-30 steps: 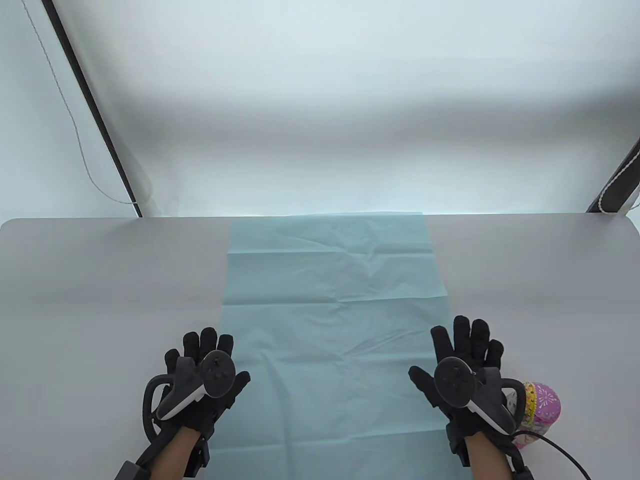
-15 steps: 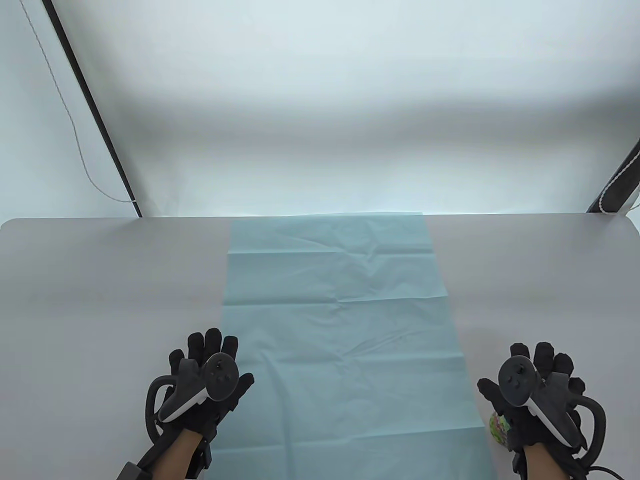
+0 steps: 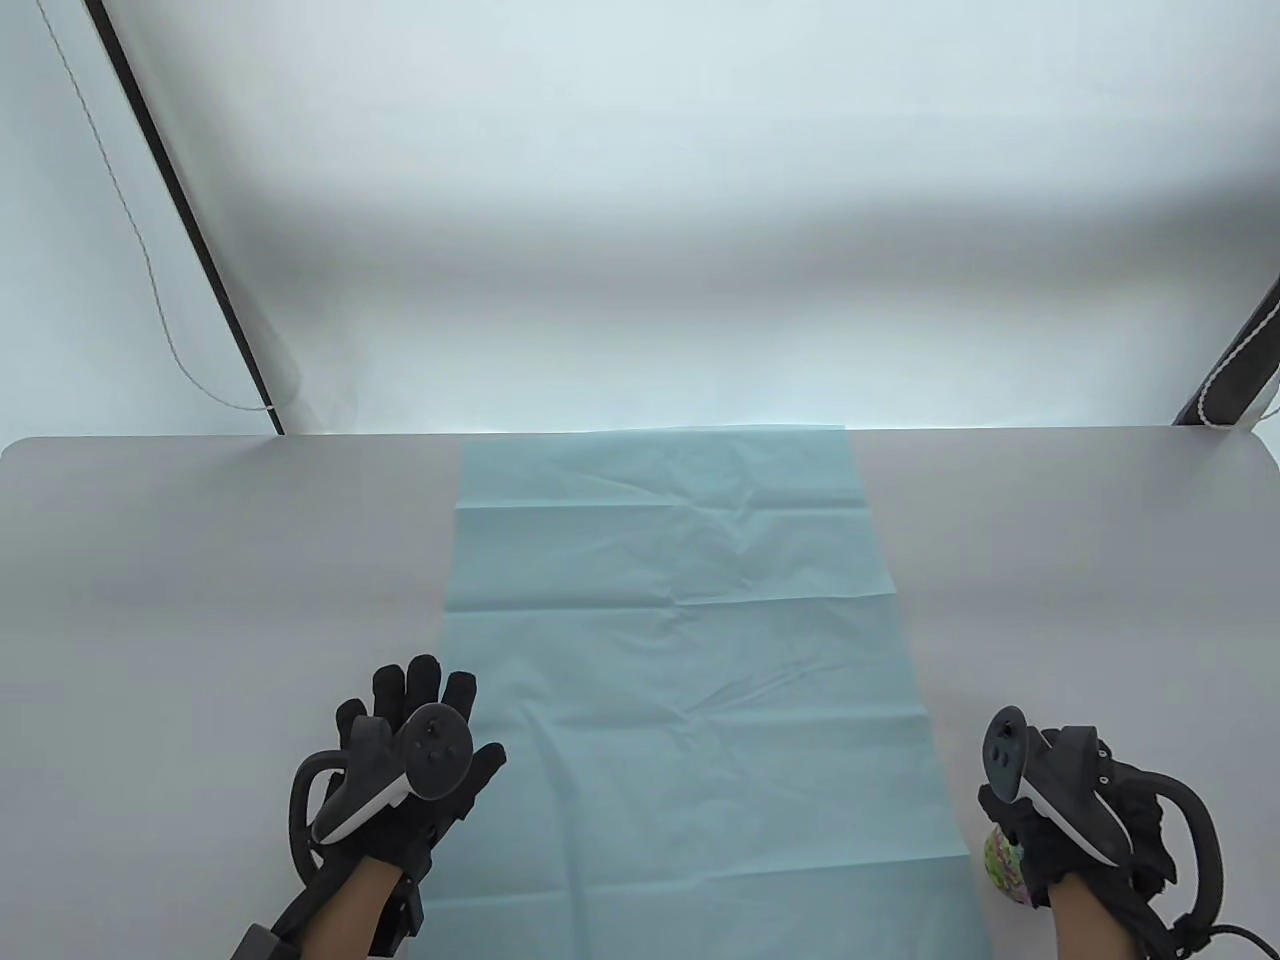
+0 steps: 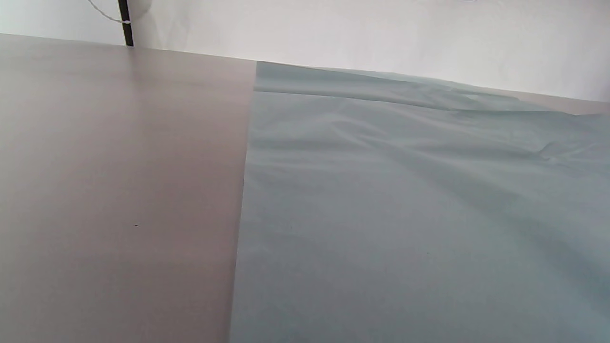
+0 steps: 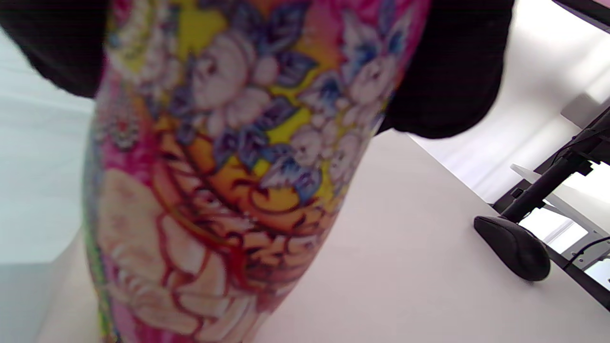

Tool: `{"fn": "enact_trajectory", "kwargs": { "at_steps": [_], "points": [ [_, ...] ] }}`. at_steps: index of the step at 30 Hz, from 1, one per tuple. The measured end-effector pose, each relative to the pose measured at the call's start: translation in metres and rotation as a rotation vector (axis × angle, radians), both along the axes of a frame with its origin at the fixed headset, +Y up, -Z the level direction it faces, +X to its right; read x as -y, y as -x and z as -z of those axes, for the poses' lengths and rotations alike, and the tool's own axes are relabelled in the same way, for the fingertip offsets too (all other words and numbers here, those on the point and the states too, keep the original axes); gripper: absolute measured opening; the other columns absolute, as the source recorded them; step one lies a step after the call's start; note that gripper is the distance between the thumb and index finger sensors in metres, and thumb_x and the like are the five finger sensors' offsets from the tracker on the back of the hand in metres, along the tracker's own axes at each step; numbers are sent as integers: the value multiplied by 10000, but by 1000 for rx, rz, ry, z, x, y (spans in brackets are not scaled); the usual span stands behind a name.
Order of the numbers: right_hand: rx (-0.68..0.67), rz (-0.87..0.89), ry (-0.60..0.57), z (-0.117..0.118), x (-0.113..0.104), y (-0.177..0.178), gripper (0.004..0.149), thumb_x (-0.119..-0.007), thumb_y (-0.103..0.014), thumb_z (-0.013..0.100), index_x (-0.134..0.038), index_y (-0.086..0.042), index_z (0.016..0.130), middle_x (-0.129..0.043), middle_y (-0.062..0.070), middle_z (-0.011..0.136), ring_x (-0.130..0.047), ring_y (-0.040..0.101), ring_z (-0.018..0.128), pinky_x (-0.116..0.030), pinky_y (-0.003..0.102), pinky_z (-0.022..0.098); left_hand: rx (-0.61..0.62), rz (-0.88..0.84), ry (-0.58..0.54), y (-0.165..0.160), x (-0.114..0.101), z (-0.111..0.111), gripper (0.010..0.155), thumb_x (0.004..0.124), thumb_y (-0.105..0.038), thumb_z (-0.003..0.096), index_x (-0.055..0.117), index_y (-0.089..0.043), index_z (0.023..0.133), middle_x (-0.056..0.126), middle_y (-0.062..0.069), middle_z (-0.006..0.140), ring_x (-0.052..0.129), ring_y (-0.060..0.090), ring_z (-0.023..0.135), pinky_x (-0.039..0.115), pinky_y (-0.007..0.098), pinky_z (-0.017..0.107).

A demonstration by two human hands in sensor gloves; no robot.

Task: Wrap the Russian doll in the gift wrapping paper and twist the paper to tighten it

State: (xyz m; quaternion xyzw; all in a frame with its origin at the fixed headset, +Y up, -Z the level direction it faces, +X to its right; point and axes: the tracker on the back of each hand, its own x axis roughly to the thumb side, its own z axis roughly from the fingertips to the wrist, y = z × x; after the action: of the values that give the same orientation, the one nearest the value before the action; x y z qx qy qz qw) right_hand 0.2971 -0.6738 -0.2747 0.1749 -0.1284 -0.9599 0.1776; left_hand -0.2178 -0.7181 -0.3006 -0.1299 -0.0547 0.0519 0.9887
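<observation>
A long sheet of pale blue wrapping paper point(image 3: 690, 680) lies flat down the middle of the table and shows in the left wrist view as wrapping paper point(image 4: 419, 214). My left hand point(image 3: 420, 750) rests open and flat at the paper's left edge. At the near right my right hand point(image 3: 1060, 820) grips the Russian doll point(image 3: 1003, 860), of which only a green and pink patch peeps out below the hand. In the right wrist view the doll point(image 5: 228, 190) fills the frame, painted with pink, yellow and white flowers, with black gloved fingers point(image 5: 448, 71) curled round it.
The grey table point(image 3: 200, 600) ends at a white backdrop. A black stand pole point(image 3: 190, 230) with a thin cord leans at the back left, another stand point(image 3: 1235, 370) at the back right. A black computer mouse point(image 5: 512, 247) lies on the table beyond the doll.
My right hand moved right off the paper's edge, came down over the doll and curled round it. The left hand barely shifted.
</observation>
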Motion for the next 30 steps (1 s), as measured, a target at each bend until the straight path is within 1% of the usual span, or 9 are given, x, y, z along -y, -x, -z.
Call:
{"fn": "enact_trajectory", "kwargs": {
  "at_steps": [3,7,11,14,17,19,22,25,30],
  "points": [
    [15,14,27,2,-1,0,697,-867,-691,524,-784,-231,1041,-900,168,1034,-958,440,778,-941,505,437,-4,1,3,1,0,0,773,579,-624,585,244,-261,1179,119,179,1272,147,476,1125,189,711,721],
    [-23,26,-14,2,-5,3,664,-865,-674,526,-792,-245,1028,-910,158,1021,-955,433,789,-933,504,455,-9,-3,7,2,0,0,775,579,-623,585,242,-258,1180,120,180,1272,147,477,1125,191,712,721],
    [-101,40,-140,2,-27,24,665,-861,-671,528,-791,-240,1028,-908,158,1023,-952,434,795,-930,508,462,-6,-5,12,1,0,2,776,581,-621,585,242,-256,1180,118,179,1272,145,477,1125,186,713,720],
    [-198,88,-226,8,-50,53,670,-858,-669,531,-780,-240,1040,-902,155,1030,-950,429,806,-927,510,473,0,0,19,0,1,3,775,579,-623,586,244,-256,1180,119,179,1272,145,477,1125,186,712,721],
    [-314,269,-316,19,-66,87,677,-856,-665,535,-771,-235,1049,-897,156,1034,-946,434,813,-925,512,482,4,6,25,-1,3,4,775,578,-624,585,243,-257,1180,119,179,1273,146,477,1125,189,712,721],
    [-371,419,-356,27,-69,104,677,-859,-662,534,-773,-230,1049,-901,165,1029,-949,437,809,-924,514,480,3,9,28,-1,3,4,777,579,-624,585,242,-256,1180,120,179,1273,146,478,1125,188,711,721],
    [-445,645,-386,48,-61,129,675,-865,-657,532,-781,-221,1041,-904,169,1022,-950,445,805,-929,519,472,-13,8,31,1,2,4,776,580,-621,586,241,-256,1180,115,179,1273,140,477,1125,183,712,722],
    [-487,833,-380,75,-42,152,674,-871,-651,527,-784,-219,1036,-905,172,1017,-951,442,805,-933,526,467,-15,-6,32,2,1,6,776,579,-621,587,241,-255,1181,113,178,1273,136,477,1125,179,712,722],
    [-468,1067,-379,114,11,172,666,-875,-651,514,-793,-224,1019,-906,166,1009,-949,432,812,-942,524,467,-11,-13,35,2,1,7,775,578,-621,588,241,-255,1182,113,178,1273,134,477,1125,178,713,722]
  ]
}}
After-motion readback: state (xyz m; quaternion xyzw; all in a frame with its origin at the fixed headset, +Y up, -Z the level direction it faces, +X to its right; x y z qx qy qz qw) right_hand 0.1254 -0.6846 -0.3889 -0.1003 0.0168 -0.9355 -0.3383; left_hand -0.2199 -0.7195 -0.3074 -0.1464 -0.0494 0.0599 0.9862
